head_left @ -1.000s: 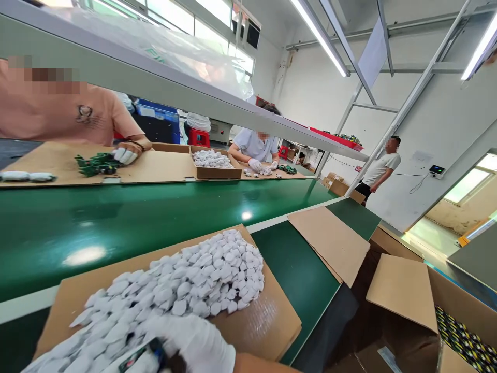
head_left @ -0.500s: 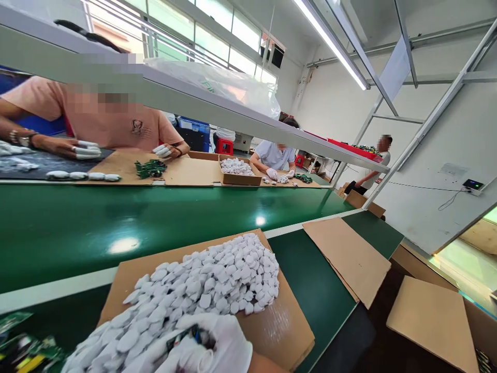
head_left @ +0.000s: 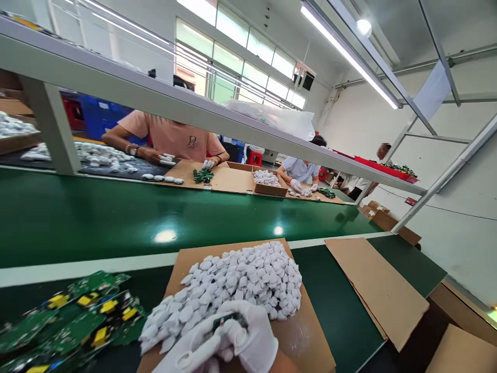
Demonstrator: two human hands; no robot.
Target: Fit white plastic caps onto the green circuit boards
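My right hand [head_left: 256, 334], in a white glove, curls around a small dark circuit board [head_left: 222, 322] with bits of green and red on it. From the lower left my left hand [head_left: 196, 347], also gloved, meets it, fingers bent against the same board. Most of the board is hidden by the fingers. Just beyond both hands lies a big heap of small rounded white pieces [head_left: 236, 277], spread over a cardboard sheet [head_left: 310, 331]. To the left of my hands is a pile of green circuit boards [head_left: 73, 321] with yellow blocks on them.
A green belt [head_left: 116, 207] runs across in front, with a white shelf beam [head_left: 186, 109] above. Opposite sit a person in a pink shirt [head_left: 171, 137] and one in light blue [head_left: 301, 168]. Flat cardboard [head_left: 376, 285] lies to the right, beside an open carton [head_left: 462, 305].
The view has swung left and up, so more of the green board pile shows. My hands remain together over the white heap, fingers shifted slightly around the small board.
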